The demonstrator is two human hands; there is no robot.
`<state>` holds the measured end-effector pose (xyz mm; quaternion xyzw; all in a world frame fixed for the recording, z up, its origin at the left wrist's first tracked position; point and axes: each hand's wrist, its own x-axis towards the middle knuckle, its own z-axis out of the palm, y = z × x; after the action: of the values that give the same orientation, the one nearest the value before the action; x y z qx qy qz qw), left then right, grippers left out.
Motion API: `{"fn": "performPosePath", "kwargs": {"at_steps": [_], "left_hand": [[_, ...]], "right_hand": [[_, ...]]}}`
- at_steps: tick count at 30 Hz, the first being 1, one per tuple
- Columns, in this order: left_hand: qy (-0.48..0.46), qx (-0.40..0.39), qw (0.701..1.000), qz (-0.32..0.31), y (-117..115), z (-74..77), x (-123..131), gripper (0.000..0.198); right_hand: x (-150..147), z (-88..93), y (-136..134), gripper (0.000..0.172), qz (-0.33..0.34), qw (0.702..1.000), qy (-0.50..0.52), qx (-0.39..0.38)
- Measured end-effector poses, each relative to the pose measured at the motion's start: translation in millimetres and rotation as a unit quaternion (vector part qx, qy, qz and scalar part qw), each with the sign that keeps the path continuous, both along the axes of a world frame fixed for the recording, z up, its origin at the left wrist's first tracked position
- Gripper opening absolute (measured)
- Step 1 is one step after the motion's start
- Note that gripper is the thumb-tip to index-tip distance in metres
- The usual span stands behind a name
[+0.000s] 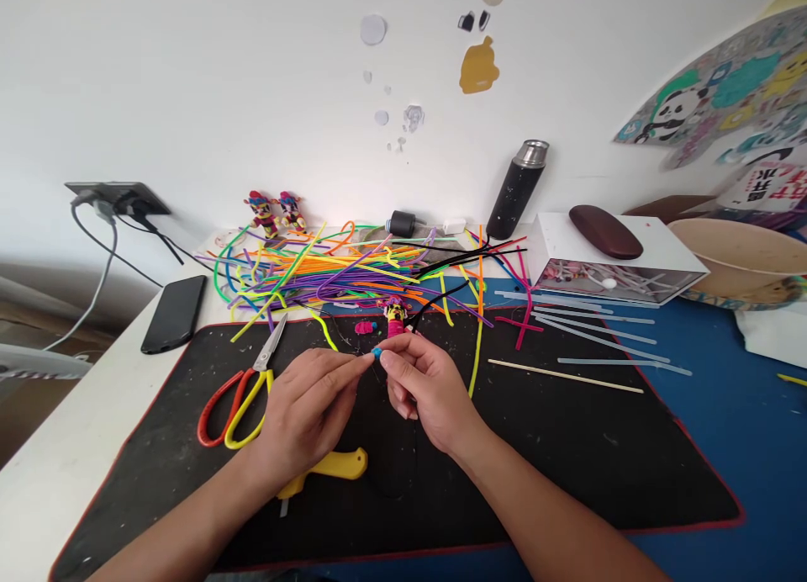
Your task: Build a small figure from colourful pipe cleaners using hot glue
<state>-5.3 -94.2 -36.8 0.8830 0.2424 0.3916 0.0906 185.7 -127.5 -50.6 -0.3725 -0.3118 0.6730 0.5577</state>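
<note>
L hand (308, 414) over blk mat (567, 456)

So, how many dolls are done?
Two dolls stand finished at the back. A third doll lies on the mat, looking partly made. The left hand and right hand pinch a blue bit. A big pile of sticks lies unused.
</note>
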Motion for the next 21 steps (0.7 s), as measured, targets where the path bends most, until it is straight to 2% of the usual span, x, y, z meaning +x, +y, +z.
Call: {"fn": "performPosePath", "kwargs": {"at_steps": [9, 13, 17, 21], "left_hand": [[0.015, 0.029, 0.999, -0.01, -0.5, 4.8, -3.4, 0.053], [0.004, -0.025, 1.0, 0.01, 2.4, 9.6, -1.2, 0.039], [0.098, -0.101, 0.99, 0.027, 11.2, 5.0, 9.1, 0.02], [0.191, -0.114, 0.975, -0.001, 15.8, -5.3, 25.4, 0.015]], "right_hand": [[4.3, 7.7, -0.8, 0.033, -0.012, 1.0, 0.008, -0.006], [14.3, 14.8, -0.1, 0.031, -0.046, 0.999, 0.009, -0.009], [26.9, 18.0, -1.1, 0.031, -0.07, 0.998, 0.0, -0.006], [34.8, 14.1, -6.8, 0.031, -0.081, 0.996, -0.017, -0.016]]}}
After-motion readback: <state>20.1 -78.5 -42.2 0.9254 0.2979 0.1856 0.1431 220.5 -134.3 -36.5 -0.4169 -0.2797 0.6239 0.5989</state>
